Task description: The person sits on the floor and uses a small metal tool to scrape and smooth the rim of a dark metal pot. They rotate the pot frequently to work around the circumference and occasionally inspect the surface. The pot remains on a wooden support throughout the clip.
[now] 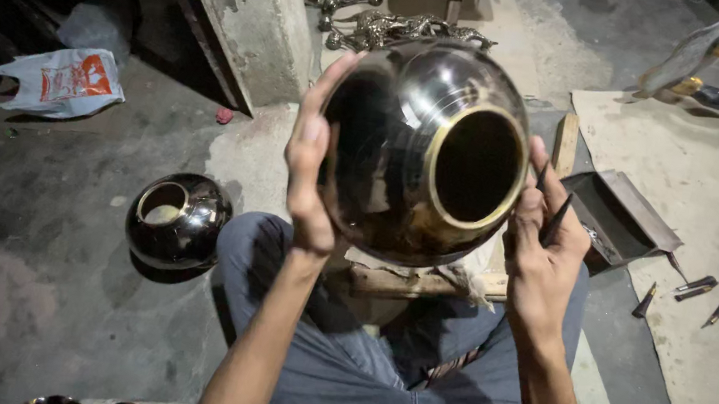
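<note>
Left hand (309,164): fingers spread flat and pressed against the left flank of the big pot (425,151), thumb along its near side.
Right hand (541,252): fingers curled shut round a thin dark tool (556,219), the knuckles and fingertips steadying the pot's right side just beside the rim.
Big pot: dark, glossy, round-bellied, held up between both hands above the lap, tilted so its mouth faces the camera.
Rim (474,163): brass-coloured ring round the black opening, close to the right fingers.
Wood block (423,283): lies under the pot, across the knees, below both hands.
Small pot (177,221): same dark finish, sits on the floor (21,279) well to the left of the left fingers, mouth up.
Tray (618,216): dark, shallow, metal, on the floor just right of the right fingers.
Loose tools (686,292): several short pointed pieces on a pale sheet, further right of the tray.
Plastic bag (59,81): white with red print, far left on the floor.
</note>
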